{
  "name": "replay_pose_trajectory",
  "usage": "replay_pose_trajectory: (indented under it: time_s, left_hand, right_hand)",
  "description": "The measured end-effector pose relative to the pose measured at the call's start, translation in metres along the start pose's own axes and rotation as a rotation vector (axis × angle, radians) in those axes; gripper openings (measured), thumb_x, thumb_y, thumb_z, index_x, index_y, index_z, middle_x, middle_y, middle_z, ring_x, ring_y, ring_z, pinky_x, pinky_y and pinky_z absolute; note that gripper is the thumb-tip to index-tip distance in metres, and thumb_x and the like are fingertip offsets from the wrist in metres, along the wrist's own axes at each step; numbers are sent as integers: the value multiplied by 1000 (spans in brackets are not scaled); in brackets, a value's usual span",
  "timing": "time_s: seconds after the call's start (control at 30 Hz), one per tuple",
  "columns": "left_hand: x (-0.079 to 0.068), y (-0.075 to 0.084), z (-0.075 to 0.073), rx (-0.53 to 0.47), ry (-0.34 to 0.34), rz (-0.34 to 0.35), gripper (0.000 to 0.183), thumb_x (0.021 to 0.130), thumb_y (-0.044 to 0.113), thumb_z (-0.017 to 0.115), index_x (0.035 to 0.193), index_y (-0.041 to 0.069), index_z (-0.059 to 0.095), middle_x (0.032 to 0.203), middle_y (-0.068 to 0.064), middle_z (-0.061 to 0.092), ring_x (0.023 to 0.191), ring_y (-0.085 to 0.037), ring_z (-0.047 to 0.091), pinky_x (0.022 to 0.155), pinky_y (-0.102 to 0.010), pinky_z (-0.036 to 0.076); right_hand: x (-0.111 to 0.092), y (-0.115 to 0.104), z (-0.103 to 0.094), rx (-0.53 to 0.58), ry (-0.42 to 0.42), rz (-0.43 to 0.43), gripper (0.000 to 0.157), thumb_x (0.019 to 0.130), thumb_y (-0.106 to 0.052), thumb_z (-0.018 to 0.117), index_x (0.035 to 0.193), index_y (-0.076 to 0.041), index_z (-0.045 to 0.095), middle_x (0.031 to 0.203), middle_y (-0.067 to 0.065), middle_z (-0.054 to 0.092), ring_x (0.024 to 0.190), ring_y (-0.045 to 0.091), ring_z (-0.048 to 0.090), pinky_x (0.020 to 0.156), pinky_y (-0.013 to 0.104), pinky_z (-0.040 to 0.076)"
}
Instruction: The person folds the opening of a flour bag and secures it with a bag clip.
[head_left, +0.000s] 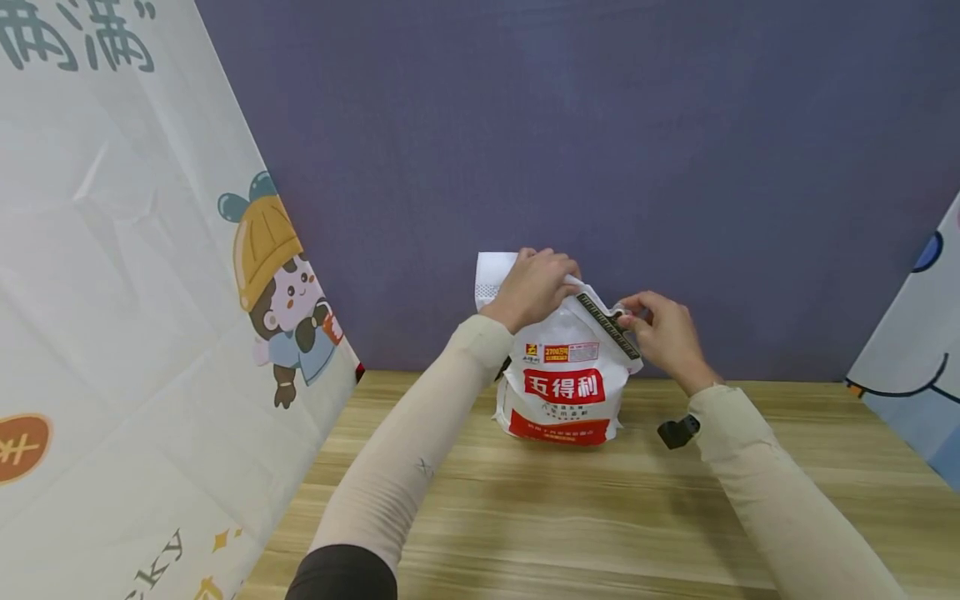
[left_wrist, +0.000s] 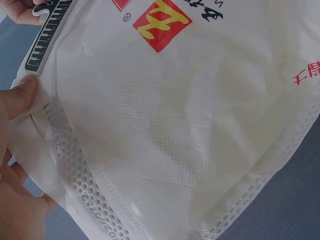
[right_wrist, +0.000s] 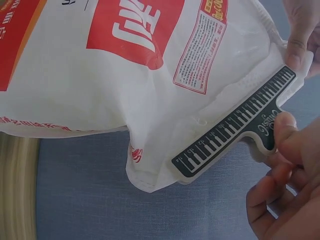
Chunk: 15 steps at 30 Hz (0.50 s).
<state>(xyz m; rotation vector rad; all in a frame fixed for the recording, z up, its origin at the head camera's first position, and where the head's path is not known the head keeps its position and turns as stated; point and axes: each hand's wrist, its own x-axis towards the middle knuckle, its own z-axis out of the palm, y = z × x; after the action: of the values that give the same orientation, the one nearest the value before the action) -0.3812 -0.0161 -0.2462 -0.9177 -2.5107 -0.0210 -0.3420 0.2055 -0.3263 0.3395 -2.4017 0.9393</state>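
A white flour bag [head_left: 562,408] with red printing stands upright on the table, its top folded over. My left hand [head_left: 534,287] pinches the folded top edge between thumb and fingers, as the left wrist view shows at the bag's rim [left_wrist: 37,135]. Across the right part of the fold sits a long clip [head_left: 607,325] with a dark piano-key pattern. The thumb and fingers of my right hand [right_wrist: 292,175] pinch the handle of this clip [right_wrist: 235,125]. The clip lies slanted over the bag's top, down toward the right corner.
The wood-grain table [head_left: 540,517] carries the bag near its back edge, close to a blue-grey panel [head_left: 570,150]. A white sheet with cartoon prints [head_left: 135,275] borders the left side, and another printed sheet [head_left: 915,367] the right.
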Motion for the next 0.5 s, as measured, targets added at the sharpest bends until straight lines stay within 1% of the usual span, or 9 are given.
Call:
replay_pose_trajectory:
  time_s: [0.3,0.5]
  left_hand:
    - [0,-1,1,1,8,-2,24,103,41,58,118,27,71,123,11,71,114,-11,61,109,-39,38]
    - [-1,-1,1,-10,8,-2,24,104,41,58,119,27,71,122,10,71,113,-11,61,108,-39,38]
  right_hand:
    - [0,1,3,-1,7,-24,23,98,-11,68,119,-1,70,94,17,70,62,22,51,56,32,39]
    - [-2,1,1,14,-20,-20,26,100,-15,67,122,-1,68,102,17,70,72,25,57,61,32,45]
